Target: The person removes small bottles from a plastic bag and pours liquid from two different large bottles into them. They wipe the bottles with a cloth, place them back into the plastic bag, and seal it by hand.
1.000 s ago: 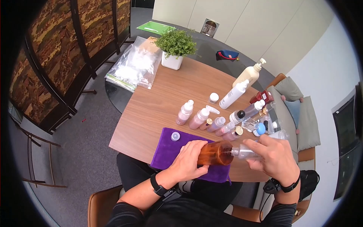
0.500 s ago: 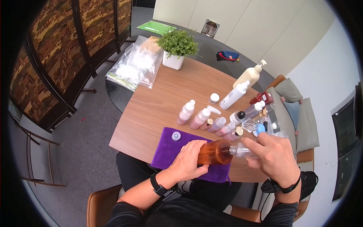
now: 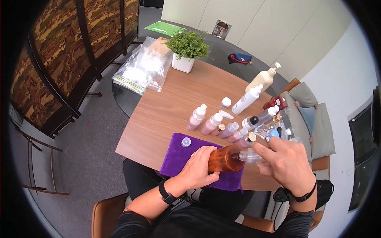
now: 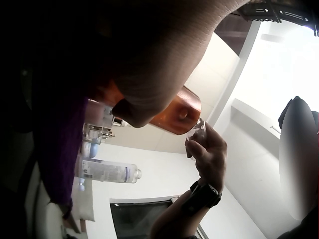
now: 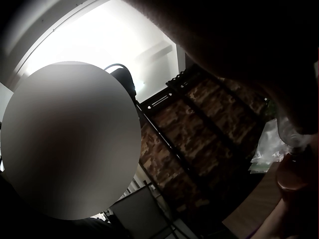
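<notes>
My left hand [image 3: 198, 168] grips an amber bottle [image 3: 225, 159] above a purple towel [image 3: 174, 160]. The bottle's open end faces right. In my right hand [image 3: 287, 162] is a small clear bottle [image 3: 249, 157], held on its side, its threaded neck right at the amber bottle's rim. The left wrist view has the amber bottle [image 4: 182, 112] past the left hand, with the right hand [image 4: 207, 154] at its end; the fingers hide much of the clear bottle. A small clear cap [image 3: 186, 142] lies on the towel.
Several small pink and clear bottles [image 3: 210, 123] stand beyond the towel on the wooden table [image 3: 154, 119]. Behind them are a white bottle [image 3: 247, 99], a cream pump bottle [image 3: 262, 79] and a white cap [image 3: 226, 102]. A potted plant [image 3: 185, 45] and plastic bags [image 3: 145, 69] stand farther back.
The clear bottle's neck has shifted slightly left and up at the amber bottle's rim, with the right hand. The left hand keeps its grip on the amber bottle.
</notes>
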`<state>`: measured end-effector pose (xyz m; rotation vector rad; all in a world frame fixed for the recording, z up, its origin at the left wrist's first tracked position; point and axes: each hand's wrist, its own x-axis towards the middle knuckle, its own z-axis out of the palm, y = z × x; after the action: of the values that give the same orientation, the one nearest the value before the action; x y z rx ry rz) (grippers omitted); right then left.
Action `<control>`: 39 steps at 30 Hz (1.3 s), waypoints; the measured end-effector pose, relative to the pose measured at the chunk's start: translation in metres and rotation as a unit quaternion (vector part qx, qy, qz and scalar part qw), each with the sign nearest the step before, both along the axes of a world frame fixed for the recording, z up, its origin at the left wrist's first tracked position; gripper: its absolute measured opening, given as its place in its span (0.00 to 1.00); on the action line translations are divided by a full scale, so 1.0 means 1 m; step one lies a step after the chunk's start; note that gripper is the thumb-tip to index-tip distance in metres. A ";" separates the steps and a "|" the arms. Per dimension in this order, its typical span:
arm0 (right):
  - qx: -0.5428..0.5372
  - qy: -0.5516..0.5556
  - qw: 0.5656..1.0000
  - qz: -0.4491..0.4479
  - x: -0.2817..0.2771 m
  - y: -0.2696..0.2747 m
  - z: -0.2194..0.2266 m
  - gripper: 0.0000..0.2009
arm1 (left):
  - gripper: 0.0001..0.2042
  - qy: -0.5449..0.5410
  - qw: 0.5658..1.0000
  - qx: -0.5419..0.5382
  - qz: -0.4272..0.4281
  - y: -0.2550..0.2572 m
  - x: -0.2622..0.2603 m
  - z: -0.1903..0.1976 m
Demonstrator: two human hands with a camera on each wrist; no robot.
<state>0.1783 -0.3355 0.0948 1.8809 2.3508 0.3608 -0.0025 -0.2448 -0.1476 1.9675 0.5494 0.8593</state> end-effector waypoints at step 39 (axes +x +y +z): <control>0.159 0.577 0.800 -0.050 0.037 -0.047 -0.156 0.36 | 0.43 0.017 0.999 0.016 0.023 0.001 0.002 -0.001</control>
<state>0.2151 -0.3825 -0.0610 2.9406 2.8871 -0.6836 -0.0003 -0.2443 -0.1486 2.0091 0.6060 0.8704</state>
